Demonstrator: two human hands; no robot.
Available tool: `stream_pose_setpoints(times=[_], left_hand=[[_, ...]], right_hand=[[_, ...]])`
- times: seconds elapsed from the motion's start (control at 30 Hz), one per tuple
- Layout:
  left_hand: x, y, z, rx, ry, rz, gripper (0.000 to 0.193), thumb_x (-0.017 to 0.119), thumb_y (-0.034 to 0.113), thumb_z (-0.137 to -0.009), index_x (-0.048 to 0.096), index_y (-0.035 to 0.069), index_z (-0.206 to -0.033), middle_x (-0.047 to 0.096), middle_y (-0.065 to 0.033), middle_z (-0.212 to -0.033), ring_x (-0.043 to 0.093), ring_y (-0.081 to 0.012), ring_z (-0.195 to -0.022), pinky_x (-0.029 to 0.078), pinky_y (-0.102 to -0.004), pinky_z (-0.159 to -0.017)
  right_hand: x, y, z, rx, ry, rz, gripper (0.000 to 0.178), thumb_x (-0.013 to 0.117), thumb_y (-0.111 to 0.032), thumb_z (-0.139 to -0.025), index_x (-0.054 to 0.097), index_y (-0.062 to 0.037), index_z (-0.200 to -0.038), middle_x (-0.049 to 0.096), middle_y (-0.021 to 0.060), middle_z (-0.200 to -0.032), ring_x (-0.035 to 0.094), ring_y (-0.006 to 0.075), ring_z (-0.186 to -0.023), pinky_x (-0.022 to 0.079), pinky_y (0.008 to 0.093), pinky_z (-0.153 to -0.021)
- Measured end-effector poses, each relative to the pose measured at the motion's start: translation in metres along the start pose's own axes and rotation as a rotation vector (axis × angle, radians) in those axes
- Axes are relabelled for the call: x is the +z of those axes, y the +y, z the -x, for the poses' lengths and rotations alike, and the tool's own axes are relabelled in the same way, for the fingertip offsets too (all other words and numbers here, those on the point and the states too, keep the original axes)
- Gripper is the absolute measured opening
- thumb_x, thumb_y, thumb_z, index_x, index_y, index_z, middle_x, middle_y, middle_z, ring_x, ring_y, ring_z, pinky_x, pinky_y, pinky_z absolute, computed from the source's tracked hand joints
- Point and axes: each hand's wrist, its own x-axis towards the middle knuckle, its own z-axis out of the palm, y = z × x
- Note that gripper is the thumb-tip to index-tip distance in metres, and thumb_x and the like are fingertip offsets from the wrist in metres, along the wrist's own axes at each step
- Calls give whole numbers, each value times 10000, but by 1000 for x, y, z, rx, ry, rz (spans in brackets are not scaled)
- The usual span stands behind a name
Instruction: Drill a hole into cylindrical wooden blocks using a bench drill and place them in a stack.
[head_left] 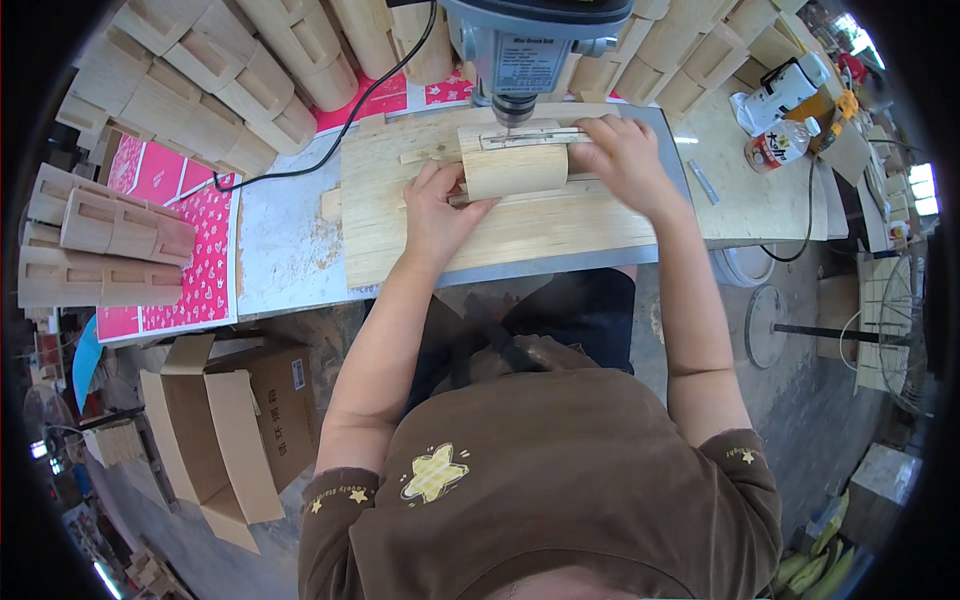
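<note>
Pale wooden block [517, 174] lies at upper centre, long axis left-to-right beneath the drill chuck [514, 108]; the right hand [625, 162] grasps its right end, the left hand [437, 206] meets its left, grip unclear.

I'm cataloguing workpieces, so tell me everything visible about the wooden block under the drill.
The wooden block is pale and smooth-looking, with a rounded side facing the wearer. It lies lengthwise, left to right, above a wooden board and below the drill chuck. A narrow, light strip runs along its top. The left hand is at its left end, the right hand at its right; exact contact is partly hidden.
</note>
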Motion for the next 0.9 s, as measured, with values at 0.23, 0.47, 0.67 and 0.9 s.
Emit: stream_pose_setpoints(times=[0.23, 0.47, 0.67, 0.9], left_hand=[[-68, -3, 31, 184, 50, -122, 323, 812, 77, -598, 651, 8, -870, 551, -28, -737, 525, -129, -637, 446, -239, -576], [-119, 29, 44, -542, 216, 459, 298, 766, 234, -724, 612, -12, -794, 563, -4, -649, 468, -48, -523, 354, -198, -464], [-101, 35, 32, -706, 73, 436, 386, 756, 330, -725, 603, -25, -717, 539, -24, -565, 422, -66, -418, 299, -214, -390], [-60, 19, 22, -698, -41, 609, 420, 767, 363, -732, 606, -20, -796, 557, -29, -635, 481, -61, -524, 350, -197, -460]], right_hand=[[-6, 1, 19, -18, 37, -43, 302, 675, -218, -749, 560, -62, -981, 551, 76, -895, 527, 268, -912, 348, 387, -823], [-12, -15, 24, -35, 27, -126, 299, 676, -216, -756, 568, -46, -977, 550, 74, -867, 524, 267, -864, 349, 371, -817], [-10, -26, 25, -27, 31, -151, 271, 688, -218, -735, 582, -71, -938, 560, 45, -873, 525, 240, -892, 354, 376, -844], [-10, -34, 26, -3, 55, -120, 272, 694, -200, -719, 573, -82, -932, 563, 45, -867, 530, 251, -889, 356, 393, -850]])
